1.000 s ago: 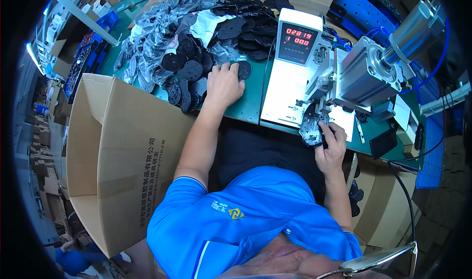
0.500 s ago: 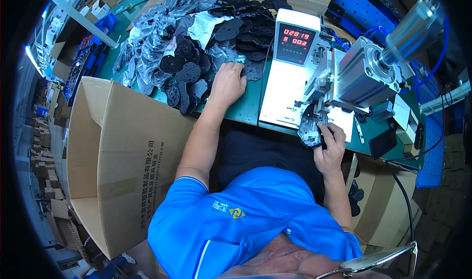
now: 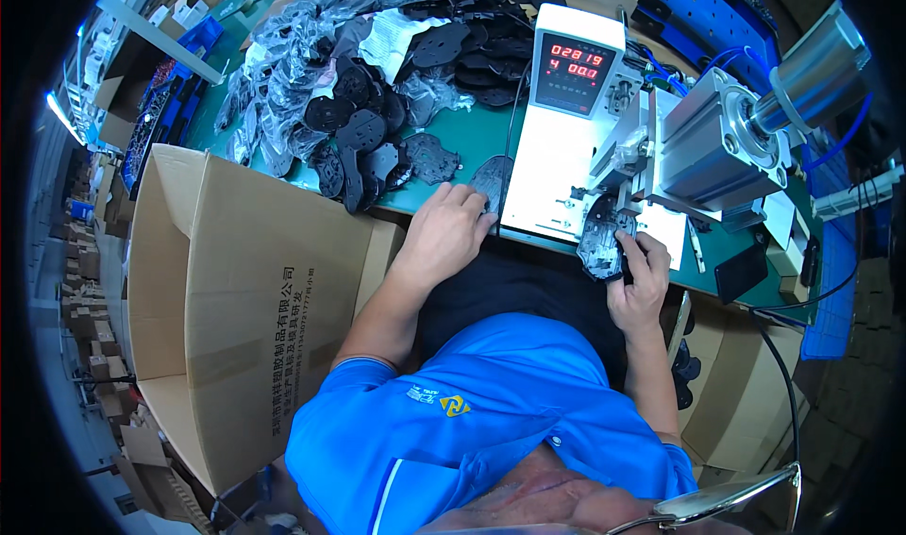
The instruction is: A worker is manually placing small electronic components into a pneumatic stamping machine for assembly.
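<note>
Under the head of a bench press (image 3: 651, 158), a black moulded plastic part (image 3: 601, 238) lies with its near end jutting toward me. My right hand (image 3: 640, 280) pinches that part's right edge between thumb and fingers. At the near table edge, left of the press base, my left hand (image 3: 445, 235) has its fingers bent against the lower end of a flat dark plastic plate (image 3: 491, 181). The fingertips partly hide where they grip it. Another dark plate (image 3: 431, 159) lies just beyond this hand, apart from it.
A heap of black plastic parts (image 3: 361, 131) and clear plastic bags (image 3: 274, 73) covers the table's left and back. A white control box (image 3: 578, 58) with red digits stands behind the press base. A large open carton (image 3: 255, 318) stands at my left; a black cable runs beside the base.
My left hand has come back from the heap toward the table edge and right, where a dark plate now lies. The right hand still holds its part. A displayed digit has changed.
</note>
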Available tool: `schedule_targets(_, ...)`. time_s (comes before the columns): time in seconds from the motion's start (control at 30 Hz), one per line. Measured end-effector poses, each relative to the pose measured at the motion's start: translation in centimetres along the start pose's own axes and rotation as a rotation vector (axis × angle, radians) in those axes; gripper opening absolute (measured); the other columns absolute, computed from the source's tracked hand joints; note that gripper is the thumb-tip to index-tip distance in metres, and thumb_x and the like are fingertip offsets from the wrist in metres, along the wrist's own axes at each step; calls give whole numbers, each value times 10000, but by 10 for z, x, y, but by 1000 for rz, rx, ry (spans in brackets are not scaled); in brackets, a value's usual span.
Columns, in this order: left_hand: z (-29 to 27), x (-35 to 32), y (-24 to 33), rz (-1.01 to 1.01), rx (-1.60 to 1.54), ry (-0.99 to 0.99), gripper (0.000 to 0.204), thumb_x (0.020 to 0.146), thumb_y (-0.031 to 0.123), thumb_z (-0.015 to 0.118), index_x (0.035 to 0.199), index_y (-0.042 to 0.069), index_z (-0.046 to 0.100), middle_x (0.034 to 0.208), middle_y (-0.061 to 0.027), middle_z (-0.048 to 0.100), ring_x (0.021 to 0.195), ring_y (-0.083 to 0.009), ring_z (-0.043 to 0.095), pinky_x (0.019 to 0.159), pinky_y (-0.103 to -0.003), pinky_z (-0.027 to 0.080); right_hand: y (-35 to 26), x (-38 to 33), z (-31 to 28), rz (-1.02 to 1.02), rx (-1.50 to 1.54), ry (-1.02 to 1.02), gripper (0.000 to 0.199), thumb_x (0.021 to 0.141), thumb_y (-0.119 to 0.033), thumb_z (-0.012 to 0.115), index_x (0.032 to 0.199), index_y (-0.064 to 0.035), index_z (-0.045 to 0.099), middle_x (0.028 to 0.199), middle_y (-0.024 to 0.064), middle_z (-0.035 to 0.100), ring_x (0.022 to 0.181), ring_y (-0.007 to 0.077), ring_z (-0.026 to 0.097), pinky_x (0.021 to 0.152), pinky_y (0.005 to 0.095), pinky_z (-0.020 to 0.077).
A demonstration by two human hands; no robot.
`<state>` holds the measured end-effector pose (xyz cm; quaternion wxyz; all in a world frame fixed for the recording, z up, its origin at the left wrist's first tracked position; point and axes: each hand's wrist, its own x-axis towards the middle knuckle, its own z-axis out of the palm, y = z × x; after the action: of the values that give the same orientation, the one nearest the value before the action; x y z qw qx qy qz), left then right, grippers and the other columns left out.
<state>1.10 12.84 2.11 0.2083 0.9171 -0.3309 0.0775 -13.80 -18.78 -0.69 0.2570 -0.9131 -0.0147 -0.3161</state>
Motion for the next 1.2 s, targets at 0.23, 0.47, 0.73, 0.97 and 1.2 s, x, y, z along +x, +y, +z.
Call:
schedule_targets(0.23, -6, -10, -12, 112, -1, -89, 802, 856, 271, 954, 1563, 35, 658, 1603, -170, 651, 1435, -408, 605, 1238, -527, 478, -1, 1, -4, -4, -17, -8, 583, 748, -4, 782, 1329, -30, 831, 1249, 203, 705, 1103, 405, 677, 975, 497, 541)
schedule_targets(0.47, -9, -25, -21, 118, -52, 23, 686, 750, 31, 874, 1423, 40, 748, 1343, -192, 729, 1200, -432, 680, 1040, -511, 574, -2, 1, 0, 2, 11, 10, 617, 736, -7, 780, 1349, -57, 825, 1253, 178, 705, 1127, 385, 687, 1005, 500, 541)
schedule_targets(0.73, -20, -7, 1, 191, -277, 303, 272, 916, -12, 855, 1149, 10, 718, 1238, -204, 756, 1148, -411, 719, 981, -488, 594, -2, 2, -8, 23, 17, -10, 608, 744, -7, 796, 1350, -54, 820, 1259, 184, 707, 1153, 393, 693, 1033, 503, 544)
schedule_targets(0.97, -5, 18, 61, 601, -342, 265, 560, 742, -19, 809, 1299, 36, 823, 1214, -104, 815, 1114, -338, 755, 953, -471, 627, -10, -2, -28, 86, 190, 97, 531, 798, 32, 779, 1326, -12, 814, 1244, 231, 724, 1070, 424, 743, 966, 444, 610)
schedule_targets(1.2, 46, 45, 89, 811, -281, 322, 509, 857, 95, 782, 1362, 46, 810, 1308, -104, 798, 1111, -305, 762, 915, -416, 684, 3, -78, -95, 264, 33, 140, 405, 945, -24, 765, 1348, -27, 799, 1311, 192, 728, 1188, 358, 740, 1089, 430, 576)
